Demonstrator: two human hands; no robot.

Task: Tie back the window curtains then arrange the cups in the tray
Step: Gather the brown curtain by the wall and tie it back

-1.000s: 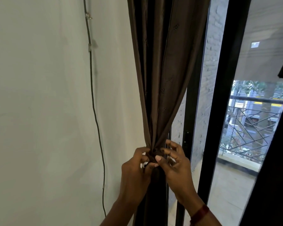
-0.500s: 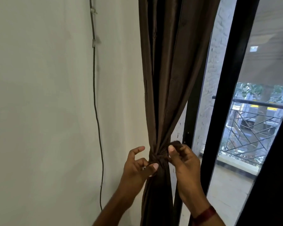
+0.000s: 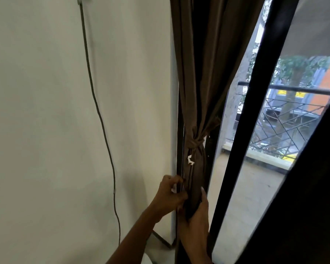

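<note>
Head view: brown curtain (image 3: 198, 73) hangs vertical, tieback knot (image 3: 194, 143) above both hands; right hand (image 3: 197, 223) grips it, left hand (image 3: 170, 195) curled alongside, hold unclear.

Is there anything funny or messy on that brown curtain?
One small thing: a crumpled white scrap sits on the brown curtain just below the tie knot, bright against the dark cloth. I cannot tell what it is. The knot itself looks snug, and the right hand grips the curtain lower down.
</note>
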